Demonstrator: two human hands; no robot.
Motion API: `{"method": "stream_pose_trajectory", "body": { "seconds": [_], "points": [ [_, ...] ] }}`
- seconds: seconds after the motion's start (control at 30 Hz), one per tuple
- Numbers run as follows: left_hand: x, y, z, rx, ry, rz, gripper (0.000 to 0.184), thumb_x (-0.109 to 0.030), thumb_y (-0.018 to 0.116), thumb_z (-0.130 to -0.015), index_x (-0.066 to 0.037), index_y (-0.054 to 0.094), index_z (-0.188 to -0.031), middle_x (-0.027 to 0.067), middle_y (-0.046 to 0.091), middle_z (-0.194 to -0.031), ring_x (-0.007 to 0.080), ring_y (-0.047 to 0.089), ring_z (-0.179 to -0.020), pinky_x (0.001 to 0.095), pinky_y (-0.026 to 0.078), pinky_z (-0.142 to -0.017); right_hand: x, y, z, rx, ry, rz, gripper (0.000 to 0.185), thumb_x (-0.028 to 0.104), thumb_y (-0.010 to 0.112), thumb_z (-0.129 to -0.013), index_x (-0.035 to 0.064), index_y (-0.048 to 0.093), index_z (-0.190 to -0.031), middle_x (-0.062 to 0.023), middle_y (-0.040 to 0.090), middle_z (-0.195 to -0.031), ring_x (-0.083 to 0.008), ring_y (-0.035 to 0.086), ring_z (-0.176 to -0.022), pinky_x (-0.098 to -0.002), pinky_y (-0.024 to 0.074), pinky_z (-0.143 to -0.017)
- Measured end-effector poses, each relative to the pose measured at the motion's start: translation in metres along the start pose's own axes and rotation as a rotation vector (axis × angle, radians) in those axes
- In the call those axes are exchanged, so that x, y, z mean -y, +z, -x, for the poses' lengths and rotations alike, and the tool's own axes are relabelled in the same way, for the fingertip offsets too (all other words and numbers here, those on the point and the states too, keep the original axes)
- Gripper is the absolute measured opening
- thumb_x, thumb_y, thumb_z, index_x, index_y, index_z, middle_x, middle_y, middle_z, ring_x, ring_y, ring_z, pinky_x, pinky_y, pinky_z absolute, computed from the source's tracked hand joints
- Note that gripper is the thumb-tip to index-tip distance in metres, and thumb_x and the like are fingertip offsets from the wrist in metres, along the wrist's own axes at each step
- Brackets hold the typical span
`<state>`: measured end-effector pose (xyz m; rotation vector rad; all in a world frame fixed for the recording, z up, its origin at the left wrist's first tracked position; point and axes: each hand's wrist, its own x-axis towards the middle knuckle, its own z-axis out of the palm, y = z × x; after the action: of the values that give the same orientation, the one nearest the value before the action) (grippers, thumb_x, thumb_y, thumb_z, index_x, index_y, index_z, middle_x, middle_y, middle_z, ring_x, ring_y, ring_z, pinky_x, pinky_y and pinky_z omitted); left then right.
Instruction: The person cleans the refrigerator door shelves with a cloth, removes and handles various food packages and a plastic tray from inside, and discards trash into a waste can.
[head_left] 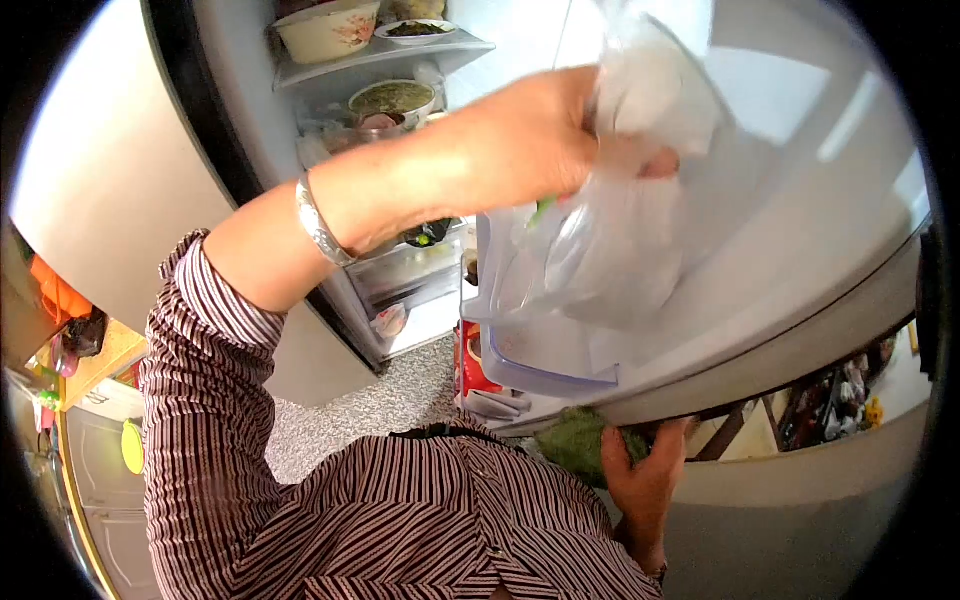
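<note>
My left hand (pixel 580 135), with a silver bracelet on the wrist, reaches across in front of the open fridge door. Its fingers are closed on a clear plastic bag (pixel 625 245), which hangs down over the door shelf and is blurred. A small bit of green shows by the bag, too small to name. Lower right, by the door's edge, my right hand (pixel 645 480) is closed on a dark green cloth (pixel 580 443); its fingertips are partly hidden. Just beneath the bag sits the clear plastic door bin (pixel 545 378).
The fridge door (pixel 790 270) stands open on the right. Fridge shelves (pixel 440 50) hold a floral bowl (pixel 330 32), a plate of food (pixel 416 31) and a bowl of soup-like food (pixel 392 97). Red packaging (pixel 475 365) stands in the lower door. Cabinets (pixel 105 465) line the left side.
</note>
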<state>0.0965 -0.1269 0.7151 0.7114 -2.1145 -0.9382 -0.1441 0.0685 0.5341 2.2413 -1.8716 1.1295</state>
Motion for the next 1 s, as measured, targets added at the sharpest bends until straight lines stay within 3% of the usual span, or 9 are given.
{"method": "stream_pose_trajectory", "body": {
  "seconds": [0.07,0.17,0.33,0.43,0.6,0.7,0.8,0.93,1.0],
  "points": [
    [-0.003,0.003,0.001,0.033,-0.229,-0.153,0.054,-0.038,0.073,-0.087,0.005,0.063,-0.116,0.0102,0.065,-0.089,0.0179,0.062,-0.083,0.0307,0.051,-0.075,-0.005,0.003,-0.005,0.009,0.076,-0.123,0.056,0.020,0.073,-0.081,-0.0084,0.049,-0.123,-0.0247,0.060,-0.103,-0.0421,0.063,-0.087,-0.0450,0.0511,-0.072],
    [0.052,0.006,0.005,0.282,0.240,-0.390,0.064,-0.027,0.077,-0.083,0.008,0.051,-0.129,0.0224,0.055,-0.123,0.0307,0.057,-0.109,0.0390,0.049,-0.091,0.005,0.003,-0.020,0.046,0.120,-0.141,0.053,0.023,0.074,-0.081,-0.0060,0.053,-0.120,-0.0246,0.061,-0.103,-0.0428,0.063,-0.089,-0.0456,0.0513,-0.074],
    [0.044,-0.042,0.035,0.282,0.271,-0.461,0.050,-0.013,0.067,-0.090,0.002,0.052,-0.135,0.0193,0.059,-0.119,0.0308,0.058,-0.108,0.0388,0.048,-0.093,0.008,0.005,-0.027,0.234,0.113,-0.085,0.049,0.019,0.070,-0.082,-0.0052,0.053,-0.121,-0.0217,0.061,-0.099,-0.0369,0.062,-0.092,-0.0433,0.0498,-0.079],
    [0.072,-0.075,0.064,0.071,0.093,-0.458,0.034,-0.013,0.062,-0.096,0.000,0.060,-0.126,0.0144,0.063,-0.114,0.0269,0.062,-0.099,0.0357,0.049,-0.086,0.004,0.023,-0.043,0.395,0.059,0.048,0.047,0.022,0.070,-0.081,-0.0042,0.055,-0.117,-0.0210,0.063,-0.091,-0.0401,0.062,-0.085,-0.0456,0.0495,-0.074],
    [0.096,-0.091,0.120,-0.139,-0.151,-0.428,0.038,0.002,0.055,-0.089,-0.004,0.063,-0.125,0.0059,0.060,-0.101,0.0144,0.057,-0.089,0.0297,0.047,-0.082,-0.032,0.053,-0.100,0.694,-0.176,0.028,0.043,0.024,0.070,-0.081,-0.0025,0.057,-0.113,-0.0190,0.064,-0.082,-0.0405,0.063,-0.072,-0.0492,0.0483,-0.063],
    [0.095,-0.081,0.221,-0.335,-0.612,-0.262,0.047,0.010,0.048,-0.084,-0.004,0.063,-0.126,0.0070,0.063,-0.104,0.0133,0.057,-0.090,0.0290,0.049,-0.081,0.017,0.081,-0.077,0.771,-0.415,0.066,0.034,0.025,0.067,-0.087,-0.0017,0.058,-0.105,-0.0192,0.063,-0.074,-0.0359,0.063,-0.060,-0.0456,0.0504,-0.055],
    [0.129,-0.075,0.290,-0.472,-0.492,-0.506,0.049,0.010,0.049,-0.083,-0.004,0.060,-0.129,0.0083,0.065,-0.104,0.0137,0.059,-0.093,0.0272,0.049,-0.081,0.029,0.100,-0.081,0.784,-0.495,0.094,0.038,0.019,0.069,-0.083,-0.0012,0.057,-0.113,-0.0200,0.064,-0.075,-0.0376,0.063,-0.062,-0.0452,0.0487,-0.054],
    [0.137,-0.042,0.354,-0.591,-0.744,-0.438,0.047,0.007,0.050,-0.085,-0.003,0.058,-0.131,0.0054,0.064,-0.103,0.0126,0.058,-0.089,0.0269,0.049,-0.078,0.038,0.128,-0.076,0.741,-0.587,0.153,0.037,0.018,0.068,-0.084,-0.0002,0.058,-0.115,-0.0205,0.064,-0.072,-0.0385,0.063,-0.063,-0.0460,0.0493,-0.056],
    [0.156,-0.013,0.389,-0.884,-0.661,-0.184,0.019,-0.010,0.053,-0.099,0.000,0.060,-0.114,0.0056,0.057,-0.081,0.0160,0.053,-0.078,0.0338,0.046,-0.071,0.040,0.147,-0.071,0.739,-0.621,0.185,0.036,0.017,0.066,-0.086,-0.0018,0.058,-0.115,-0.0201,0.067,-0.078,-0.0352,0.066,-0.063,-0.0427,0.0535,-0.060]
  ]
}}
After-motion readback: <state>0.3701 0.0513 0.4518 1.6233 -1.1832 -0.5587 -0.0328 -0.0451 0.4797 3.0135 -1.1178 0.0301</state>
